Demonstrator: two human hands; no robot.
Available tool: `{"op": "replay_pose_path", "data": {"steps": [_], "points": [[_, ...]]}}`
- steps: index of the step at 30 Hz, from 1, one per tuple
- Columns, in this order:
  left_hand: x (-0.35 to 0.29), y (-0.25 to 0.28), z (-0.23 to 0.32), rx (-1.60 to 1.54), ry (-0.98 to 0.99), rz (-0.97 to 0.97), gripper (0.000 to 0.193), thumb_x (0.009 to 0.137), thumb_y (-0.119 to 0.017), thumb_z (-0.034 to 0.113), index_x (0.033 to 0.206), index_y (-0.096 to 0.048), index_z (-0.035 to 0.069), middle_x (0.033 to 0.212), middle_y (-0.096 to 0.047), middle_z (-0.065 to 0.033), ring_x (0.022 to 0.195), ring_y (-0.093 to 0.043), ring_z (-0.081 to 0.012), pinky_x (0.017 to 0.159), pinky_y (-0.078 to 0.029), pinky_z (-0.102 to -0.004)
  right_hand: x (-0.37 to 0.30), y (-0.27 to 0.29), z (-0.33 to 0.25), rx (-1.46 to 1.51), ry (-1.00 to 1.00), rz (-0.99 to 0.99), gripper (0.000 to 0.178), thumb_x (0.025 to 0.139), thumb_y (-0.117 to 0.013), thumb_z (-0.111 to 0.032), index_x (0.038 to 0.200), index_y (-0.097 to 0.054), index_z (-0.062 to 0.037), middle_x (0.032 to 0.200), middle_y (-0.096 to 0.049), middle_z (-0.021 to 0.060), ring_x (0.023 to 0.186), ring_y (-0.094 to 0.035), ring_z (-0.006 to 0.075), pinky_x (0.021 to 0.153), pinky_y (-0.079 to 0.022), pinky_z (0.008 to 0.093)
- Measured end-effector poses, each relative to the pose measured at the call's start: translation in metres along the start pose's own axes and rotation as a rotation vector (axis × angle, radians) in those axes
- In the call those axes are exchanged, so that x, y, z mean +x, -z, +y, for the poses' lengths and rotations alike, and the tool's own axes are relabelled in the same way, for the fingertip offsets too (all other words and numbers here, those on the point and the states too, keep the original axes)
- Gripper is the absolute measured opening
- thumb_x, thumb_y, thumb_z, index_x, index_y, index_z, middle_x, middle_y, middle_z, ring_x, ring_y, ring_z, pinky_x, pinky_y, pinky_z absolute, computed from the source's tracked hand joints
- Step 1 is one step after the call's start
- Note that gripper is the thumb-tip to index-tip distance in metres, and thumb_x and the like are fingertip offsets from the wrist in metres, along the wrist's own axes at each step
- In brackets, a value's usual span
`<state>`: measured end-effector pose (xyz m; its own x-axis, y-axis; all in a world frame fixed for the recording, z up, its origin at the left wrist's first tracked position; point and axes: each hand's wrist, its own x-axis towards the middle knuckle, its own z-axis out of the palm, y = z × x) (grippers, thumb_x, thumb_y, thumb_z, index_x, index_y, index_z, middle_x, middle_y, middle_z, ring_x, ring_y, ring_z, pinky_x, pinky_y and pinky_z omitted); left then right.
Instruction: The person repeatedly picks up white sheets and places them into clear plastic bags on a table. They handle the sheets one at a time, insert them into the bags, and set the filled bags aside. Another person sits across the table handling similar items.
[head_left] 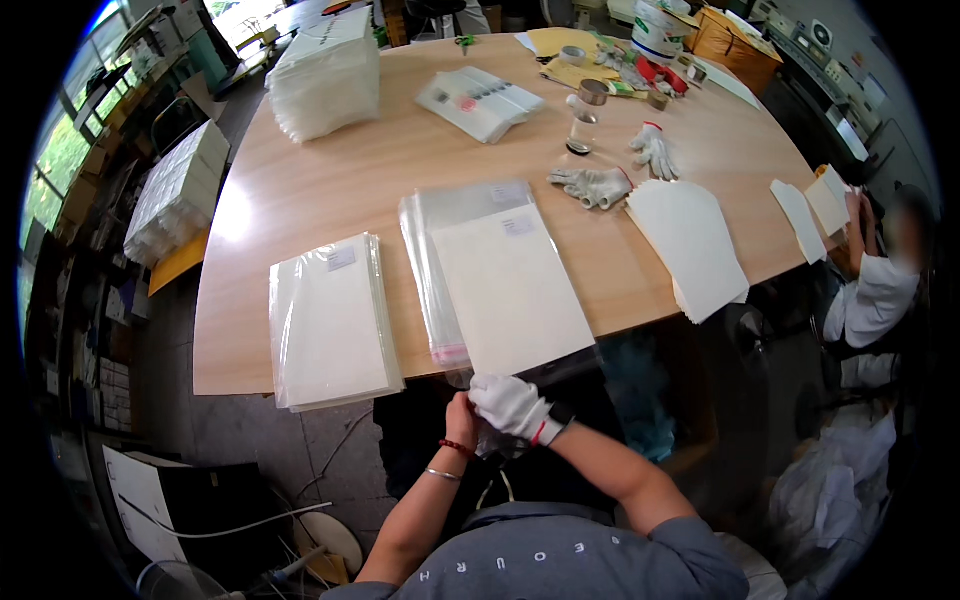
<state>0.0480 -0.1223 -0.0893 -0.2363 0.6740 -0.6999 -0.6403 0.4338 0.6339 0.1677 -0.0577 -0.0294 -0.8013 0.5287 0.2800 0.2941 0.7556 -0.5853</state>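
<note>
On the broad pale wood-grain table [235, 290], the rectangular white plastic-wrapped stack [330, 325] lies left at the near edge. The flat clear plastic bags [428, 270] lie to its right, overlapped by the rectangular white sheet [515, 290]. The fanned white paper stack [690, 250] lies farther right; the white fabric gloves [592, 187] lie near its far end. The tall translucent plastic stack [330, 85] stands far left.

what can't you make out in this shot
All in the head view:
- the left hand's fingertips: hidden behind the gloved right hand
- what, if anything, is pinched between the hands: covered by that same glove
- print on the label near the top of the white sheet: too small
- the co-worker's fingers: small and blurred
- far side of the pale plastic, lower right: lost at the dark rim
</note>
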Motion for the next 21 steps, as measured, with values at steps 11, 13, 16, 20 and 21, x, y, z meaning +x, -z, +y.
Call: {"op": "replay_pose_path", "data": {"steps": [11,13,16,20,21], "points": [[-0.001,0.031,0.02,0.522,-0.48,-0.245,0.033,0.093,-0.041,0.022,0.087,-0.062,-0.002,0.08,-0.063,-0.009,0.071,-0.059,-0.0161,0.072,-0.046,-0.0305,-0.262,0.159,0.149,-0.179,-0.898,0.75,0.018,0.081,-0.053,-0.018,0.091,-0.056,-0.003,0.083,-0.057,0.0126,0.08,-0.056,0.0277,0.074,-0.048,0.0356],[-0.005,0.033,0.023,0.948,-1.026,0.078,0.016,0.083,-0.054,0.007,0.097,-0.059,0.002,0.093,-0.057,-0.0129,0.085,-0.055,-0.0261,0.079,-0.044,-0.0363,-0.238,0.119,0.128,-0.326,-0.803,0.261,0.024,0.08,-0.055,-0.015,0.1,-0.057,-0.003,0.09,-0.058,0.0158,0.086,-0.058,0.0295,0.077,-0.047,0.0361],[-0.006,0.027,0.033,1.416,-1.332,0.228,0.04,0.071,-0.066,0.008,0.11,-0.058,0.011,0.116,-0.049,-0.0107,0.105,-0.046,-0.0286,0.089,-0.039,-0.0401,-0.169,0.09,0.096,-0.109,-0.671,0.384,0.025,0.074,-0.063,-0.005,0.098,-0.058,-0.0016,0.096,-0.057,0.0129,0.088,-0.058,0.0279,0.074,-0.048,0.034],[-0.004,0.011,0.054,1.52,-1.621,-0.095,0.025,0.068,-0.072,0.02,0.092,-0.064,0.016,0.111,-0.054,-0.0035,0.103,-0.049,-0.0227,0.086,-0.039,-0.0365,-0.105,0.109,0.081,0.239,-0.452,0.215,0.025,0.067,-0.065,0.005,0.089,-0.056,-0.0012,0.074,-0.058,0.0083,0.067,-0.058,0.0224,0.066,-0.048,0.0296],[-0.003,0.01,0.059,1.492,-1.608,-0.202,0.019,0.069,-0.071,0.019,0.085,-0.062,0.014,0.1,-0.057,-0.0029,0.096,-0.052,-0.0218,0.082,-0.041,-0.0355,-0.099,0.118,0.082,0.066,-0.313,0.184,0.017,0.068,-0.062,0.004,0.084,-0.058,-0.0009,0.067,-0.057,0.0073,0.061,-0.058,0.0201,0.063,-0.048,0.0282]]}}
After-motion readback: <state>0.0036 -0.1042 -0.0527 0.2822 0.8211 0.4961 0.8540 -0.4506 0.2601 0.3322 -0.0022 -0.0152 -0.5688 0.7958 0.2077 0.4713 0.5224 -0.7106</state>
